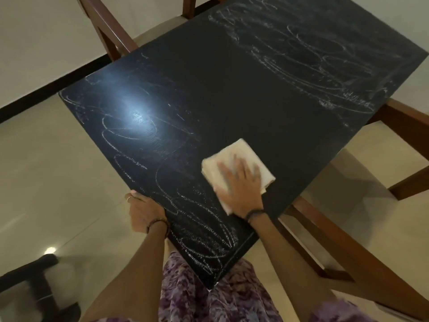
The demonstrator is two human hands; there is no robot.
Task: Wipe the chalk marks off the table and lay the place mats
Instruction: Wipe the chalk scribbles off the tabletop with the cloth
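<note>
A black table (232, 94) carries white chalk scribbles (144, 145) on its near left part, at the near corner and across the far right end. A strip through the middle looks free of marks. My right hand (241, 184) presses flat, fingers spread, on a folded white cloth (234, 154) near the table's right edge. My left hand (144, 210) holds the table's near left edge, fingers hidden under the rim. No place mats are in view.
Wooden chairs with pale seats stand at the far left (109, 31), the right (404, 135) and the near right (336, 247). A dark object (39, 287) lies on the tiled floor at the lower left. A lamp's glare shines on the tabletop.
</note>
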